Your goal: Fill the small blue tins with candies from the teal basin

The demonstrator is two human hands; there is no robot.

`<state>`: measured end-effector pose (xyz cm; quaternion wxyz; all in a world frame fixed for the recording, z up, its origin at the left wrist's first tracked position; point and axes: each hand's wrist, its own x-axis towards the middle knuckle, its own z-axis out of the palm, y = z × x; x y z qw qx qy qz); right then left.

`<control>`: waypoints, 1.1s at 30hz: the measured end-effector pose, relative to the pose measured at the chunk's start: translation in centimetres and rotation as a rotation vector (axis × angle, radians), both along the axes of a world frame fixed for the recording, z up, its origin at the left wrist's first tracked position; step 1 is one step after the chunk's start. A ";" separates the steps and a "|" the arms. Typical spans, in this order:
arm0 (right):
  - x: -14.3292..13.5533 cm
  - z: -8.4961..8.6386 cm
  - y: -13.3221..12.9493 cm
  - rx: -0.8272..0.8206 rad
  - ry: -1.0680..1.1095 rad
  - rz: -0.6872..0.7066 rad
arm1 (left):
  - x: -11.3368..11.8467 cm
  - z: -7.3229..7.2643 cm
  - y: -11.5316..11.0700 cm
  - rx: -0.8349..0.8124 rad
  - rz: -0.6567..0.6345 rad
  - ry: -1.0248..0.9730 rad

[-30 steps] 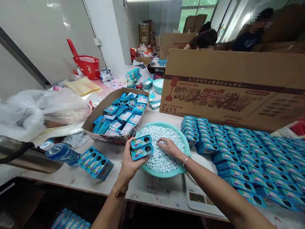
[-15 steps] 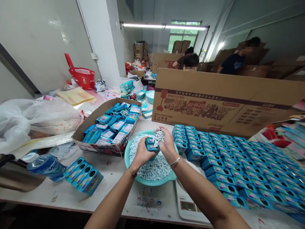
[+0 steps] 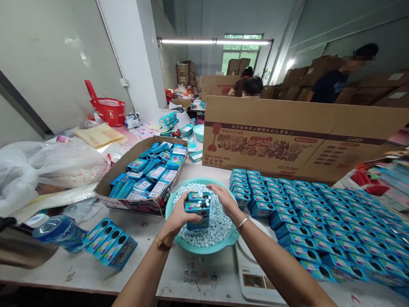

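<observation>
My left hand grips a pair of small blue boxes upright over a turquoise basin. Several white candies lie on the box tops, around their dark round openings. Beneath and around the boxes, the basin is full of pale blue and white pellet candies. To the right of the boxes, my right hand hovers over the candies with its fingers stretched out, and nothing shows in it. Its palm is partly turned away from view.
Rows of blue boxes stand on the right, beside a white scale. On the left are a carton of flat blue boxes, a short row of boxes and a bottle. A large cardboard carton stands behind; people are beyond it.
My right hand has let go of its handful of candies and drawn slightly away from the boxes. My left hand has moved the boxes a little down and left.
</observation>
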<state>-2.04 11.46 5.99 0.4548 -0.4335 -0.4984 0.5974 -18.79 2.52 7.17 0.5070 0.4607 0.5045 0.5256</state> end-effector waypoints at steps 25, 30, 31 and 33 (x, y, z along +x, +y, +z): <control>-1.5 0.6 -2.7 -0.018 0.082 0.058 | -0.4 -0.2 -2.4 0.187 0.213 -0.005; -4.0 2.1 -5.5 0.186 -0.044 0.199 | -0.7 -0.8 -4.3 0.175 0.282 -0.068; -4.4 2.2 -5.9 0.202 -0.053 0.226 | -0.7 -0.8 -5.0 0.169 0.302 -0.094; -4.6 2.0 -6.2 0.163 -0.036 0.253 | -1.0 -1.0 -6.7 0.171 0.367 -0.131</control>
